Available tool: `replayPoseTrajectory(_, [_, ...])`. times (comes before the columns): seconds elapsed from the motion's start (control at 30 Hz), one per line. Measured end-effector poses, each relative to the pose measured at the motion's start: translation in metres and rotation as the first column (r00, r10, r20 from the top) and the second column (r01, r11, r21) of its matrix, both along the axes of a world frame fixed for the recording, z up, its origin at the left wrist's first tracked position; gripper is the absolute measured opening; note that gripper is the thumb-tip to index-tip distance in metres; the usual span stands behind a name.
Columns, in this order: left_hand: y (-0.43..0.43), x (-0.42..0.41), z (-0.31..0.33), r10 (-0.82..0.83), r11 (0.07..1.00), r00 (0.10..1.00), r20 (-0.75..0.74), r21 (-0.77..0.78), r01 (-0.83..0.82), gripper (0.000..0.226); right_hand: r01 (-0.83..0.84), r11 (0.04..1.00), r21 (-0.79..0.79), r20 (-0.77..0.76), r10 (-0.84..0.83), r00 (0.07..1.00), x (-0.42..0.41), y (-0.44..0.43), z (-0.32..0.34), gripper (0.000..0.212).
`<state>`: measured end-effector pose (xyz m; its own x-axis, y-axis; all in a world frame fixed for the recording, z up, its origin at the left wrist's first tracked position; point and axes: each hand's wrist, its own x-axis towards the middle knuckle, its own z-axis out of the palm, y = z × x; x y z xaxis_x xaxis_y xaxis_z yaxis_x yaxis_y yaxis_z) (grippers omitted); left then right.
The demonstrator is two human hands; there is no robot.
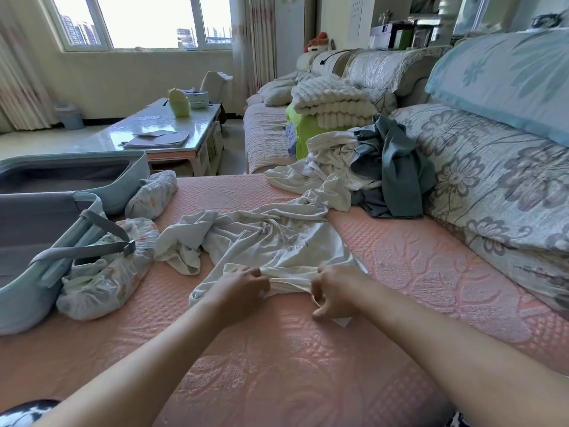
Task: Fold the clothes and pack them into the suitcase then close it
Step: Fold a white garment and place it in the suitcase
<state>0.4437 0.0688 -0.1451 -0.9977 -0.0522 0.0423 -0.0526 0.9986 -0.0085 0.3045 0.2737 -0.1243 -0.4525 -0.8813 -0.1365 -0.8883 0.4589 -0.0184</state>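
On sofa [400, 263], laying out shirt [277, 241] for folding, pinching hem in left hand [243, 288] and right hand [337, 292] fingers [317, 288]; probably smoothing flat next.

A pink embossed cover [400, 257] is spreading across the wide seat. An open pale blue suitcase [18, 303] is lying along its left edge with two floral-print bundles, one [104, 278] pressing against the near half and the other [152, 194] sitting just beside the far half. A crumpled white shirt [277, 241] is lying spread in the middle of the cover, its far end trailing into a heap of white and grey-blue clothes [369, 167] that is sitting at the back right, against the flowered cushions [492, 180].
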Motion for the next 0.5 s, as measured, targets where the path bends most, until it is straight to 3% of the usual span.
replayPoseTrajectory(0.07, [-0.006,0.000,0.003,0.032,0.997,0.997,-0.076,0.067,-0.027,0.018,-0.013,1.000,0.017,-0.145,0.015,0.989,-0.004,-0.001,0.004,0.026])
replayPoseTrajectory(0.2, [-0.012,0.008,0.016,0.099,0.970,0.991,-0.087,0.232,-0.077,0.037,0.018,0.998,0.064,-0.281,0.000,0.960,-0.012,-0.003,0.012,0.028])
replayPoseTrajectory(0.27, [-0.020,0.012,0.029,0.143,0.930,0.987,-0.077,0.351,-0.107,0.044,0.032,0.999,0.015,-0.348,-0.025,0.937,-0.018,0.001,0.021,0.019])
replayPoseTrajectory(0.33, [-0.031,0.016,0.047,0.187,0.931,0.982,-0.004,0.319,-0.176,0.034,0.057,0.993,-0.103,-0.397,-0.094,0.913,-0.027,0.009,0.032,0.016])
replayPoseTrajectory(0.4, [-0.037,0.025,0.064,0.217,0.951,0.942,0.257,0.163,-0.264,0.028,0.127,0.973,-0.190,-0.276,-0.178,0.945,-0.036,0.020,0.043,0.015])
replayPoseTrajectory(0.43, [-0.036,0.031,0.071,0.229,0.952,0.869,0.439,0.087,-0.294,0.027,0.187,0.967,-0.171,-0.117,-0.208,0.971,-0.039,0.025,0.046,0.017])
replayPoseTrajectory(0.5, [-0.031,0.043,0.077,0.244,0.946,0.656,0.714,-0.024,-0.325,0.028,0.223,0.974,0.043,0.187,-0.227,0.956,-0.039,0.033,0.047,0.016])
